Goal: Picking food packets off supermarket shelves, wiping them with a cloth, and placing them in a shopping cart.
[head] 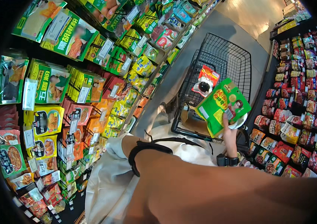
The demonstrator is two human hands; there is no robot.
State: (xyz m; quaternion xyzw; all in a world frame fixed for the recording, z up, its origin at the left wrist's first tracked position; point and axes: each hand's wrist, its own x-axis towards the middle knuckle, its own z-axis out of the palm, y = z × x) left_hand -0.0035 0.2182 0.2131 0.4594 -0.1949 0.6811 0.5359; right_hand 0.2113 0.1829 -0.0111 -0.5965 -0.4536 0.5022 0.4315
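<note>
My right hand, with a black watch on the wrist, grips a green and yellow printed food pouch near its lower right edge. The thumb lies over the front; the fingers are mostly hidden behind. The pouch is tilted above the near end of a black wire shopping cart. Just beyond it, a red and white packet with a dark picture or contents rests in the cart. A white curved edge, which I cannot identify, shows behind the pouch. My left hand is out of view.
Hanging seasoning packets with price tags fill the shelf rack on the left. On the right, a display holds rows of packaged food. The grey aisle floor runs ahead. Bare skin with a black band covers the bottom foreground.
</note>
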